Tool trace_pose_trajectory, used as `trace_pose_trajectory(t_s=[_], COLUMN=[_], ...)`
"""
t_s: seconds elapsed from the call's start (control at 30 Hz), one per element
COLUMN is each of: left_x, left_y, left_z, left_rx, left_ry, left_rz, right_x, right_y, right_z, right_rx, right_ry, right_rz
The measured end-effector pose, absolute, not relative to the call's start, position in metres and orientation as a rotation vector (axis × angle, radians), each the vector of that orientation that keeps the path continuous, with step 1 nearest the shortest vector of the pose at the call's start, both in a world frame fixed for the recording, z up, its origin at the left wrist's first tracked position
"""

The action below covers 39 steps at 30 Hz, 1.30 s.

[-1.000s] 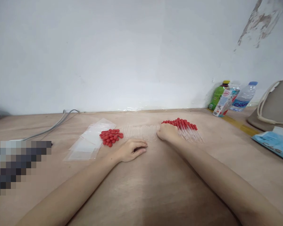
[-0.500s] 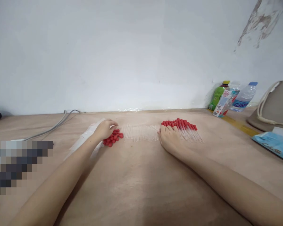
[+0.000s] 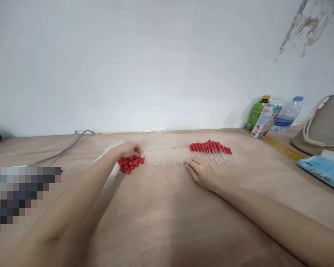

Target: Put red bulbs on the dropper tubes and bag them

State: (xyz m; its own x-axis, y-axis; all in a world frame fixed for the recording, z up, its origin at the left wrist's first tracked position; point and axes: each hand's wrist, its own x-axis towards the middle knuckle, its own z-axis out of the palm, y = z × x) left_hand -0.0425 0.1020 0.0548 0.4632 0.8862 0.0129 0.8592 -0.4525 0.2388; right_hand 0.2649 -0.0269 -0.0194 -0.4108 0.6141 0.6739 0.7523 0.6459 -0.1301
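Right hand (image 3: 202, 172): thumb and fingers pinch one clear tube (image 3: 179, 161), its free end pointing left over the row.
Left hand (image 3: 129, 148): fingers curl above the far edge of the red bulbs – whether they grip one, I cannot tell.
Red bulbs (image 3: 128, 165): heaped on the table (image 3: 144, 222) by the left hand, roughly two dozen; overlaps prevent an exact count.
Clear tube row (image 3: 163, 157): laid side by side between the hands, too fine to count.
Red-topped droppers (image 3: 211, 146): one fanned group just beyond the right hand, over ten.
Translucent bags (image 3: 111, 181): flat, partly hidden by the left forearm; number unclear.
Bottles: three, far right – green (image 3: 255, 115), white-labelled (image 3: 263, 122), blue-capped (image 3: 288, 115); contents hard to tell.
Drawstring bag (image 3: 323, 118): one; its inside is hidden.
Blue packet (image 3: 325, 170): one, near the drawstring bag.
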Motion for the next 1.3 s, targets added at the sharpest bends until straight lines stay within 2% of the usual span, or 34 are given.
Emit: trace_pose_trajectory(t_s=[0.17,0.23,0.33,0.4,0.5,0.67,1.3], left_x=[-0.046,-0.039,-0.016,0.004,0.031,0.049,0.048], left_y=[0.096,0.084,0.055,0.033,0.005,-0.014,-0.018], left_z=[0.064,0.066,0.058,0.046,0.023,-0.004,0.002], left_rx=[2.549,2.567,2.491,2.420,2.251,2.129,2.346], left_ry=[1.500,1.507,1.330,1.137,0.953,0.943,0.989], left_rz=[0.348,0.545,1.109,1.180,1.140,1.134,1.044], right_x=[0.265,0.265,0.265,0.265,0.265,0.265,0.257], right_y=[-0.027,-0.028,-0.029,-0.029,-0.029,-0.029,-0.034], right_z=[-0.018,-0.018,-0.016,-0.015,-0.013,-0.015,-0.016], right_rx=[-1.070,-1.073,-1.071,-1.079,-1.094,-1.090,-0.930], right_ry=[-2.144,-2.149,-2.161,-2.166,-2.169,-2.167,-2.247], right_rz=[-0.196,-0.185,-0.190,-0.204,-0.225,-0.256,-0.181])
